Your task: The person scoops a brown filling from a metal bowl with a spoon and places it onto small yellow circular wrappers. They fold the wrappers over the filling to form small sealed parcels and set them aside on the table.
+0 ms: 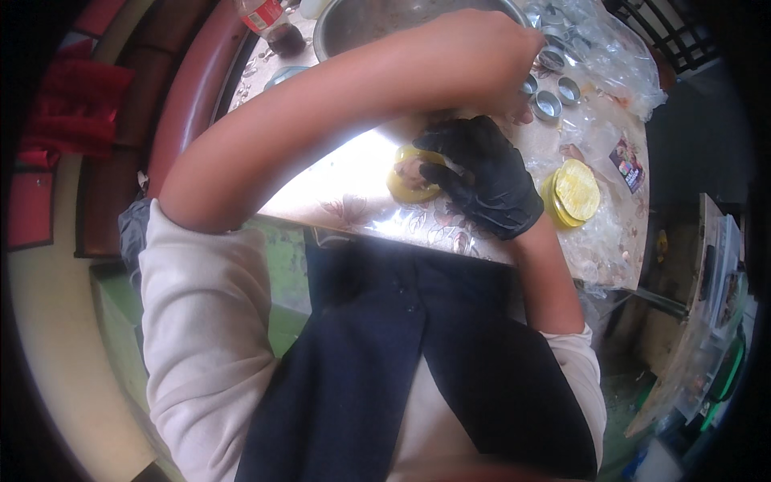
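Observation:
My bare left hand [499,60] reaches across above my right hand, close to several small round metal tins [547,105]. Its back faces up, and most of its fingers are hidden. My right hand [486,181], in a black glove, curls its thumb and fingers over the edge of a round yellow wrapper [404,191]. A pinkish-brown lump of filling [412,170] sits on that wrapper, against the gloved thumb. To the right of my right hand lies a stack of round yellow wrappers [577,193].
A large metal bowl [341,36] stands at the far side, partly behind my left arm. Left of it is a bottle of dark drink [273,28]. Crumpled clear plastic [614,56] covers the far right of the flower-patterned table [345,210]. A small dark printed card [626,163] lies near the right edge.

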A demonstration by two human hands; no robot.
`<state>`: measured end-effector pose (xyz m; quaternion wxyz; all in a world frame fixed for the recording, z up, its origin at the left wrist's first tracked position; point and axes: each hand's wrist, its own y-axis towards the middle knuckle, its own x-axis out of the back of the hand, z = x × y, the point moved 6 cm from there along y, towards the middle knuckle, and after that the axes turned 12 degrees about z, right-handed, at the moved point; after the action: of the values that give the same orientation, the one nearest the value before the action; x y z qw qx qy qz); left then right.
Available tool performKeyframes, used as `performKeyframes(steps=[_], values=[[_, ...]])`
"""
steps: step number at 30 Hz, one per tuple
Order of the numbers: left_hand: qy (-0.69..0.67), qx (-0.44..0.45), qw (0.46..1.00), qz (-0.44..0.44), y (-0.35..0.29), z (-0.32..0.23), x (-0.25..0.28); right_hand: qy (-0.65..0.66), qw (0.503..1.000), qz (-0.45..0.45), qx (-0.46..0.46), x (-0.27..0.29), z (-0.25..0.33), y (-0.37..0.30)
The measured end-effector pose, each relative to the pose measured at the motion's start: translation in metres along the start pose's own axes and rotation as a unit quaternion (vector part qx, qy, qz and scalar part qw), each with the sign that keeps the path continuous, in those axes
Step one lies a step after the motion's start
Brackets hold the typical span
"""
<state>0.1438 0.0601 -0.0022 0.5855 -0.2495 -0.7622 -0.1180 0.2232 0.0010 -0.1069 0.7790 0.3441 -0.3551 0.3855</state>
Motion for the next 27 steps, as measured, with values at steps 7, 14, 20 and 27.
performKeyframes(steps=[7, 14, 20, 27], values=[[-0.007, -0.013, 1.0, -0.022, -0.041, -0.005, 0.007, -0.002, 1.0, -0.005, 0.0, 0.004, 0.001, 0.003], [-0.07, 0.06, 0.991, 0.099, -0.021, 0.018, -0.005, -0.027, 0.998, -0.024, 0.045, 0.001, -0.004, 0.0], [-0.107, 0.095, 0.99, 0.006, -0.033, 0.043, 0.044, -0.021, 0.999, -0.038, 0.013, 0.004, -0.01, -0.002], [-0.257, 0.017, 0.957, -0.129, -0.142, 0.036, 0.016, 0.139, 0.976, -0.006, -0.169, 0.003, -0.031, -0.016]])
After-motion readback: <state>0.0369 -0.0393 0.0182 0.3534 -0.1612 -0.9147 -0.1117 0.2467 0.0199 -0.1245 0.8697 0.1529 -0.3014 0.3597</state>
